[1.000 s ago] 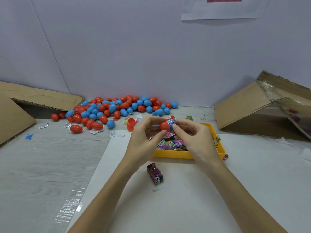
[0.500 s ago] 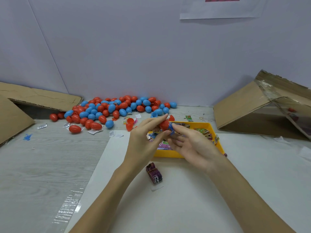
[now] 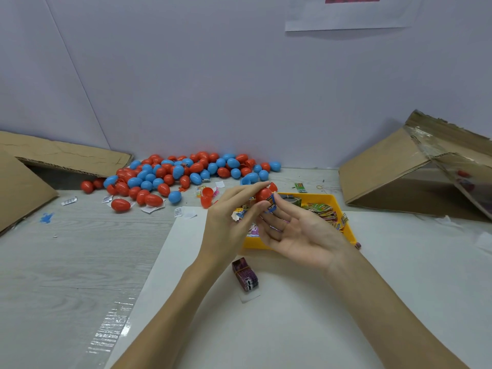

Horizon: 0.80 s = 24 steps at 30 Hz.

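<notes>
L hand (image 3: pixel 229 222) pinches red egg (image 3: pixel 263 194) betw. thumb & fingertips, up off the tabletop (image 3: pixel 66 262), over the 10 o'clock corner of the yellow tray (image 3: pixel 254 243). Blue packet (image 3: pixel 271 205) sits against the egg at its 5 o'clock, touching it. R hand (image 3: pixel 298 235) lies palm up, fingers loosely bent & apart, gripping nothing; index tip touches the packet. Tray holds colourful packets, print too small to read. Purple pack (image 3: pixel 245 275) lies on white sheet (image 3: pixel 266 328) at 6 o'clock of the hands, near the tray but apart from it. Egg pile (image 3: pixel 173 174), red & blue, at 10-11 o'clock by the wall. Open red halves (image 3: pixel 207 197) lie betw. pile & tray. Cardboard box (image 3: pixel 386 169) on its side at 2 o'clock; flat cardboard (image 3: pixel 66 155) at 9-10 o'clock.
</notes>
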Tool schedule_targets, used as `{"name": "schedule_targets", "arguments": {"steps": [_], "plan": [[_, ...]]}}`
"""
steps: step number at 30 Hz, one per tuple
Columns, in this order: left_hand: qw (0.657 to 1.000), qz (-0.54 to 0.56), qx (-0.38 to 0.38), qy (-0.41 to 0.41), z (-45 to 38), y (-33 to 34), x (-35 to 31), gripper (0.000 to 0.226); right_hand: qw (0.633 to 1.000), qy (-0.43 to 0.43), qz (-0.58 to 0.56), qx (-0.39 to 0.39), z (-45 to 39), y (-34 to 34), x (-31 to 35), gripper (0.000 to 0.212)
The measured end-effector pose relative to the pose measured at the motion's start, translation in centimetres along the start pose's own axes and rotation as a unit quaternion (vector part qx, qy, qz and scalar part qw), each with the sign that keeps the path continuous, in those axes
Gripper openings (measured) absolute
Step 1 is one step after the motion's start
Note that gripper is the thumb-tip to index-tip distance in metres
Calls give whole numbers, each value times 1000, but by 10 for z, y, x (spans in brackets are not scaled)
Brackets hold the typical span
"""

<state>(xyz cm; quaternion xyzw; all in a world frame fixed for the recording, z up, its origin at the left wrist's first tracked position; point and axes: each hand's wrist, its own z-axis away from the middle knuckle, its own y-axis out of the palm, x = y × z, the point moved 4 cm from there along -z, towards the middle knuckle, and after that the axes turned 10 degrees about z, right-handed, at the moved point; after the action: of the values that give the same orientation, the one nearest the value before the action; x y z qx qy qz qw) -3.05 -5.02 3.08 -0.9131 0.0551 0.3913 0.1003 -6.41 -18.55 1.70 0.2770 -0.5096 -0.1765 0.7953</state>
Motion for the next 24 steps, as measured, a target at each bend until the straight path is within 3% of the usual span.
{"name": "schedule_targets", "arguments": {"steps": [13, 18, 21, 24], "plan": [[999, 48, -4, -24, -2, -2, 5, 29, 1000, -4, -6, -12, 0, 5, -3, 29], [999, 45, -4, -30, -2, -1, 5, 28, 999, -34, 22, -35, 0, 4, -2, 39], [996, 49, 30, -65, -1, 2, 5, 30, 993, -68, 76, -61, -1, 0, 2, 32], [998, 25, 45, -47, -1, 1, 4, 33, 988, -97, 104, -61, 0, -1, 4, 26]]}}
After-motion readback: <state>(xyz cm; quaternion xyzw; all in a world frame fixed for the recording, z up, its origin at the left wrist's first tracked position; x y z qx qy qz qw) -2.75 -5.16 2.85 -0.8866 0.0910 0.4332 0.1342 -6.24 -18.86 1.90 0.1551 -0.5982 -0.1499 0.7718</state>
